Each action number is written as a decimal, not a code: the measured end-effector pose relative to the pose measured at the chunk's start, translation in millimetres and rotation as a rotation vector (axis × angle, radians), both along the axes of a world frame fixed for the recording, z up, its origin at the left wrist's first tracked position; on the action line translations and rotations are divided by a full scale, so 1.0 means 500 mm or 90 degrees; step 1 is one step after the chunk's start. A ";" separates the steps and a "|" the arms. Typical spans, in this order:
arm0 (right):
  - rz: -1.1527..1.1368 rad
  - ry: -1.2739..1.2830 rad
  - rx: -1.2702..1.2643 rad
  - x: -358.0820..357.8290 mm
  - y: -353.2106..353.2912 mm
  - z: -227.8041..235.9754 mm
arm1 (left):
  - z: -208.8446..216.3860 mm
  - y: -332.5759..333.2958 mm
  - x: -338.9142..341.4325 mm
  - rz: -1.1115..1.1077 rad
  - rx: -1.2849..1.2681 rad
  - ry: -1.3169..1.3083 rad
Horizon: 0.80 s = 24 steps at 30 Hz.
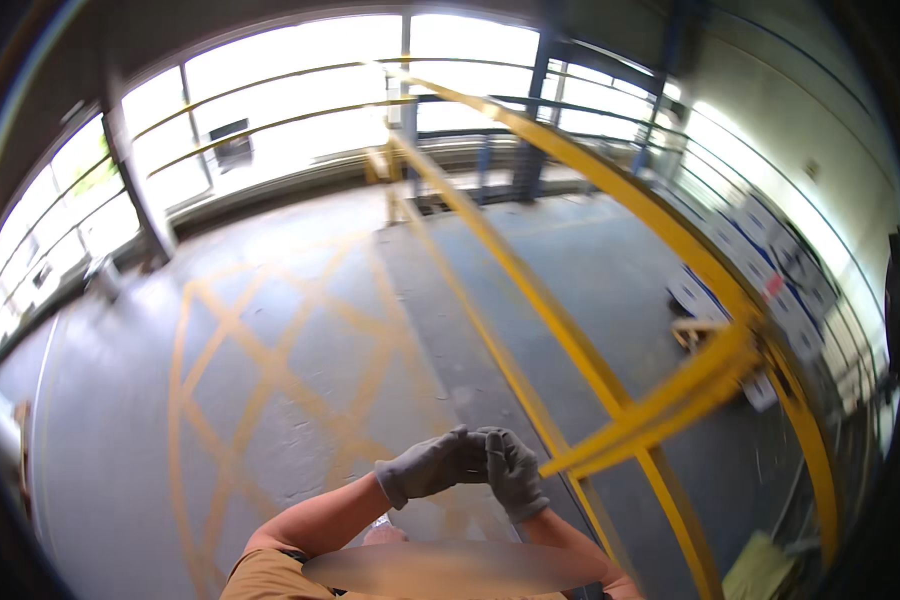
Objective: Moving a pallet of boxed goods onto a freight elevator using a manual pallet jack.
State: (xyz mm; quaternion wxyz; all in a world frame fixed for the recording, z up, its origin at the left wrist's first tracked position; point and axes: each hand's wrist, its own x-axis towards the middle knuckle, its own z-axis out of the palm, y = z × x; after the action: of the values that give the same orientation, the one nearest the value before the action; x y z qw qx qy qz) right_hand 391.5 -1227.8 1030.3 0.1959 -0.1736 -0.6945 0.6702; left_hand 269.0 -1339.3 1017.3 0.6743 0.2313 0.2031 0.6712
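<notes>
Both my hands wear grey work gloves and meet in front of my body, low in the middle of the view. My left hand [433,469] is cupped, its fingers pressed together and reaching toward the right. Against them, my right hand [515,474] curls its fingers, so the fingertips of the two gloves overlap. Whether anything small sits between them is hidden. The right wrist is close to the end of a yellow metal rail [600,447], apparently without touching it. Below the left wrist, near my body, shows a small shiny clear thing [381,521], too small to name.
Yellow guard railing [515,265] runs from my right side to the far windows. Orange crossed lines mark the grey floor [300,400] ahead. Beyond the railing, white and blue boxes [770,250] are stacked, with a wooden pallet [695,333] beside them. A greenish bag [760,570] lies lower right.
</notes>
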 end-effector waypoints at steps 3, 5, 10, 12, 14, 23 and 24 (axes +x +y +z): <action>0.041 -0.010 0.162 -0.174 -0.072 -0.023 | -0.035 -0.109 -0.087 0.176 -0.037 -0.014; 0.037 0.012 0.295 -0.307 -0.172 0.007 | -0.049 -0.201 -0.185 0.288 -0.022 -0.016; 0.235 0.024 0.386 -0.615 -0.263 -0.049 | 0.001 -0.338 -0.339 0.464 -0.015 -0.009; 0.302 0.056 0.402 -0.733 -0.318 -0.066 | -0.004 -0.383 -0.420 0.546 0.008 -0.014; 0.360 0.041 0.356 -0.845 -0.367 -0.085 | -0.020 -0.421 -0.501 0.601 0.007 -0.013; 0.423 0.173 0.427 -1.371 -0.477 -0.143 | -0.005 -0.487 -0.921 0.810 -0.008 0.089; 0.394 0.188 0.474 -1.421 -0.491 -0.143 | 0.009 -0.497 -0.961 0.817 0.046 0.142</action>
State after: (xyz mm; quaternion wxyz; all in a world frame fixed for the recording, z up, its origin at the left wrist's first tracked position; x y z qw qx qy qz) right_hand -318.9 -1473.3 958.9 0.1328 0.2189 -0.8702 0.4209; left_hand -211.7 -1587.7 1021.7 0.1059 0.1548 0.3472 0.9189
